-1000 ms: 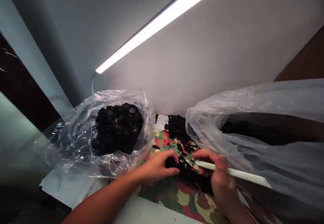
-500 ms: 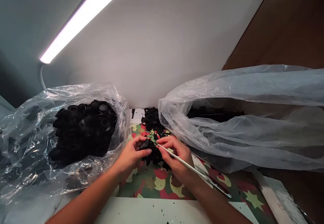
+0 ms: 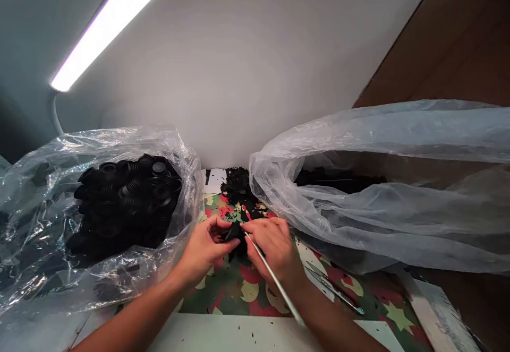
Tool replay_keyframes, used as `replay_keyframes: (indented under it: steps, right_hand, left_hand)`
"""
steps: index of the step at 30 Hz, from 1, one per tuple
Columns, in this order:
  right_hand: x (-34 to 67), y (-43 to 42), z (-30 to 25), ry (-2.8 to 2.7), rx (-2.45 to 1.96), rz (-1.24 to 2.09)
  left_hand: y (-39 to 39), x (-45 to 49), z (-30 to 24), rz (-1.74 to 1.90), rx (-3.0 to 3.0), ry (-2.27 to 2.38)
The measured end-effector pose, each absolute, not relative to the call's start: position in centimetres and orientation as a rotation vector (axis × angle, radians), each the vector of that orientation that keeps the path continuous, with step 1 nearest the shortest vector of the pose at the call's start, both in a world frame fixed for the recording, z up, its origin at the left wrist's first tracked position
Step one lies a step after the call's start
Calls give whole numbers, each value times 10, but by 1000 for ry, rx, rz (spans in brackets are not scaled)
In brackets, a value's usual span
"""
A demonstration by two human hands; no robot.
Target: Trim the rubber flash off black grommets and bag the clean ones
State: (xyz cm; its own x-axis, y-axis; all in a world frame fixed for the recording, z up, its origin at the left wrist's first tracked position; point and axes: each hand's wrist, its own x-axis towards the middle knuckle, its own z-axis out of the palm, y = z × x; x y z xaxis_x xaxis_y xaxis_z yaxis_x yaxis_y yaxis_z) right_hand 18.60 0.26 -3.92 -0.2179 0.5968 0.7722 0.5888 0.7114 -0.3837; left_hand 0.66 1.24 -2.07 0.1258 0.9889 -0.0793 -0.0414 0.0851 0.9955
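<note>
My left hand (image 3: 207, 241) pinches a small black part (image 3: 236, 231), probably rubber, between thumb and fingers; its exact kind is hard to make out. In my right hand (image 3: 274, 248) is a thin, light-coloured rod-like tool (image 3: 277, 280), gripped like a pen. The tool's tip meets the right side of the black part, and its rear end slants down toward my wrist. Beyond both hands lies a heap of black scraps (image 3: 239, 185) on a patterned red, green and yellow cover (image 3: 223, 293).
A clear plastic bag (image 3: 191, 166) on the left holds many ribbed black parts (image 3: 131, 198). Another plastic bag (image 3: 358, 224) gapes open on the right, with black material inside. A slim metal tool (image 3: 337, 291) lies right of my right forearm. A lamp (image 3: 111, 28) shines above.
My right hand has turned more palm-down and closer to the left hand. The rod has swung steeper, its tip now against the black part. The view has shifted slightly.
</note>
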Motion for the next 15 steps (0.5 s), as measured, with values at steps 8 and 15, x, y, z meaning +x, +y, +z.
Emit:
replay_keyframes:
  steps: [8, 15]
  right_hand:
    - [196, 18, -46, -1990, -1429, -227]
    - [197, 16, -37, -1877, -1427, 202]
  left_hand:
    - [14, 4, -20, 896, 1119, 1035]
    - [12, 2, -18, 886, 1240, 1040]
